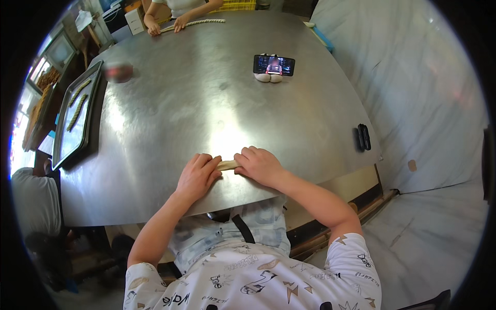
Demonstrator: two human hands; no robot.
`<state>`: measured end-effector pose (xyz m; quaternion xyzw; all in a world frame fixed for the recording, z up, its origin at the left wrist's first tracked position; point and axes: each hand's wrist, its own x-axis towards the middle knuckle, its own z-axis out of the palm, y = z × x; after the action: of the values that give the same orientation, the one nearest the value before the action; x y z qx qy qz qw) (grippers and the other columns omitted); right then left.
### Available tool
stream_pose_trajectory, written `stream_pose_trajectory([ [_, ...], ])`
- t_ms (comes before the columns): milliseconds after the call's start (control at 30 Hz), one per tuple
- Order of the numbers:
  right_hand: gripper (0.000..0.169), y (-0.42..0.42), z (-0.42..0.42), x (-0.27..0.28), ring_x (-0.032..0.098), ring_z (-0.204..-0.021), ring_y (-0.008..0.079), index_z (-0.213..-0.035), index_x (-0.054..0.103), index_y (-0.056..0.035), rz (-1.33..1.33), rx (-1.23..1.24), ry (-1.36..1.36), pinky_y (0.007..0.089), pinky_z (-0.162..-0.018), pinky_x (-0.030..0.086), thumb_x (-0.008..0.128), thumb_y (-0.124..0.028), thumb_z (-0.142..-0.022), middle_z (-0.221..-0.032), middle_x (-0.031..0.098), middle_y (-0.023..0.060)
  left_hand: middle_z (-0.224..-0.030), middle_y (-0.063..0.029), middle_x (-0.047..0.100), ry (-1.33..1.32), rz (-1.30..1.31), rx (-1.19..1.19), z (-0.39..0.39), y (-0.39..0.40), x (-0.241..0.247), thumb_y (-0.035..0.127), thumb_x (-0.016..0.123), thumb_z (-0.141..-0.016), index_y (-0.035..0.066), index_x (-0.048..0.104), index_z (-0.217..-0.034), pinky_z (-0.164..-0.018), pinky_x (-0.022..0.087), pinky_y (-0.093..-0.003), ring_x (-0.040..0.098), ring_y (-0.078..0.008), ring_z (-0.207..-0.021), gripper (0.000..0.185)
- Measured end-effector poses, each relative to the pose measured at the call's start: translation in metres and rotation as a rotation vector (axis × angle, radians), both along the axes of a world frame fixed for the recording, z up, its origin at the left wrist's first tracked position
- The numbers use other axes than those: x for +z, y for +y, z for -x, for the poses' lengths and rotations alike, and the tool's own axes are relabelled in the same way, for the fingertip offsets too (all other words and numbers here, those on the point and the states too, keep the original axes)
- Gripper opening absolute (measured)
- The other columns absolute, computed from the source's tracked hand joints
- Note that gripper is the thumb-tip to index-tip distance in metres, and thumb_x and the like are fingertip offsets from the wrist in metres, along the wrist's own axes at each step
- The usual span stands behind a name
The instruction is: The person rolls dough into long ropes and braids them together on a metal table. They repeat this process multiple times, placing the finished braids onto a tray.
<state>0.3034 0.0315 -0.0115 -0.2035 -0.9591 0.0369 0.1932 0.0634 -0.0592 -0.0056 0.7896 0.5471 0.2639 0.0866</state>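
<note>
A short piece of pale dough (228, 165) lies on the metal table (166, 116) near its front edge. Curled over its left end is my left hand (198, 174). My right hand (259, 164) covers the right end, fingers bent over the dough. Only the middle of the piece shows between the two hands; its ends are hidden under the fingers. Both palms face down.
At left, a metal tray (58, 149) holds two twisted dough strips (77, 112). A propped phone (274, 65) stands farther back. A black object (364, 136) lies at right. Across the table, a person handles a long dough twist (205, 21). A marble-patterned wall borders the right.
</note>
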Motion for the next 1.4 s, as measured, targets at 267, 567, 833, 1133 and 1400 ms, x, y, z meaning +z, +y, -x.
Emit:
stream_pose_trajectory([
  [267,0.035,-0.001,-0.036,0.013,0.059,-0.088,0.0248,-0.104,0.062,-0.0082,-0.026,-0.095,0.029,0.0366,-0.076,0.051,0.077,-0.032,-0.084,-0.091,0.058,0.0061,-0.110,-0.0108,0.064,0.005,-0.065,0.022,0.009,-0.024,0.009,0.010,0.070,-0.091,0.003,0.063,-0.131,-0.088,0.052,-0.0397,0.061,-0.0311,-0.101,0.041],
  [567,0.027,-0.003,-0.053,0.013,0.057,-0.086,0.0240,-0.106,0.063,-0.0089,0.032,-0.127,0.061,0.0365,-0.076,0.053,0.076,-0.018,-0.083,-0.090,0.055,0.0056,-0.108,-0.0091,0.065,0.126,-0.197,0.106,0.028,-0.031,0.010,0.000,0.070,-0.083,0.003,0.067,-0.124,-0.082,0.055,-0.0385,0.063,-0.0280,-0.098,0.042],
  [833,0.031,-0.002,-0.050,0.011,0.058,-0.090,0.0251,-0.119,0.066,-0.0071,0.078,-0.181,-0.033,0.0372,-0.078,0.053,0.070,-0.016,-0.089,-0.095,0.057,0.0091,-0.116,-0.0109,0.068,0.194,-0.127,0.164,0.060,-0.038,0.005,0.005,0.070,-0.086,0.003,0.067,-0.125,-0.092,0.053,-0.0405,0.064,-0.0299,-0.105,0.039],
  [1133,0.050,-0.028,0.041,-0.015,0.051,-0.133,0.0408,-0.132,0.056,0.0096,0.059,-0.193,0.021,0.0502,-0.112,0.040,0.060,-0.020,-0.093,-0.138,0.057,0.0264,-0.147,-0.0157,0.058,0.060,0.016,0.201,-0.033,0.018,-0.007,0.029,0.051,-0.104,0.007,0.057,-0.142,-0.115,0.038,-0.0494,0.049,-0.0375,-0.139,0.045],
  [1400,0.055,0.019,0.037,-0.012,0.036,-0.151,0.0287,-0.149,0.047,0.0014,-0.072,-0.454,-0.090,0.0589,-0.121,0.026,0.040,-0.035,-0.108,-0.160,0.044,0.0138,-0.161,-0.0119,0.043,0.450,0.110,0.538,-0.023,0.042,0.000,0.038,0.046,-0.106,0.014,0.049,-0.152,-0.124,0.013,-0.0641,0.030,-0.0355,-0.154,0.053],
])
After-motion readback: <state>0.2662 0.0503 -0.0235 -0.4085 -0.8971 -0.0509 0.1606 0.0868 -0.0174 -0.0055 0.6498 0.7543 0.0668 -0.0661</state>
